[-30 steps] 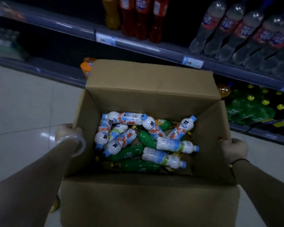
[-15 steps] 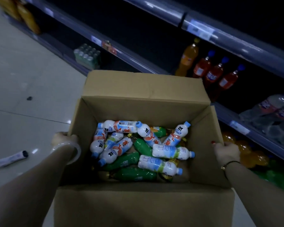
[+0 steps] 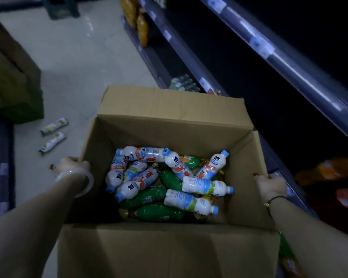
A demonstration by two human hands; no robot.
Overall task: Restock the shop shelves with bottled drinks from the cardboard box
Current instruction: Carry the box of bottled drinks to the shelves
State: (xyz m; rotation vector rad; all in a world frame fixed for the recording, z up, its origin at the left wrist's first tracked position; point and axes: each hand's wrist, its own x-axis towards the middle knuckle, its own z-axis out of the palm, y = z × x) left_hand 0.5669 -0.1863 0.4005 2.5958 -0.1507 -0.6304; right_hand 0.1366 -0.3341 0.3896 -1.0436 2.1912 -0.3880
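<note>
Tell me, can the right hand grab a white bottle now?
Likely not yet: the right hand and left hand both grip the box, holding it up. The white bottles lie uncovered under the open top, so a freed hand could.

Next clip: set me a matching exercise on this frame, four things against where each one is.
Things:
1 left hand
2 right hand
3 white bottles
4 two packets

Places:
A on the floor
B inside the cardboard box
C gripping the box's right wall
D gripping the box's left wall

Pairs: 1-D, 2-C, 3-B, 4-A.
</note>
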